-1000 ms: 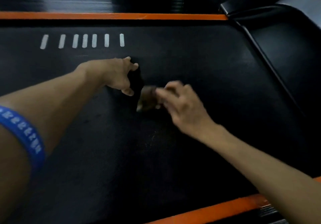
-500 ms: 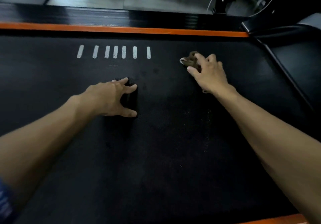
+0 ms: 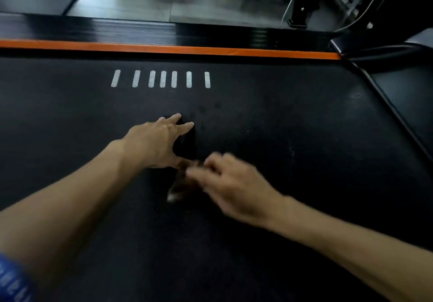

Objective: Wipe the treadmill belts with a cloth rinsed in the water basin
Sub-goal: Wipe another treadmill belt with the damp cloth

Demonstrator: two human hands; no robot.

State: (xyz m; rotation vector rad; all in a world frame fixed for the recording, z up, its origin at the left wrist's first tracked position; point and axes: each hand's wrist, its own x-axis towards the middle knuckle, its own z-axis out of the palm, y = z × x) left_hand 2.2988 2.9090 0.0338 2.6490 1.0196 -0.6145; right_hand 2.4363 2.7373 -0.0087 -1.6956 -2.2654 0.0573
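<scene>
Cloth, a brownish crumpled rag (image 3: pixel 180 188), lies on the black textured treadmill belt (image 3: pixel 269 137) under the right hand (image 3: pixel 230 185), whose fingers (image 3: pixel 199 174) seem curled onto it, though motion blur makes the grip uncertain. Just beside it, the left hand (image 3: pixel 155 143) rests flat on the belt, fingers spread and straight. Seven white dash marks (image 3: pixel 162 79) sit farther out, before the orange side strip (image 3: pixel 164 49).

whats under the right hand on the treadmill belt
A brownish cloth lies on the black belt, its edge poking out from under the blurred right hand. The hand covers the rest of the cloth, so its full shape can't be seen.
</scene>
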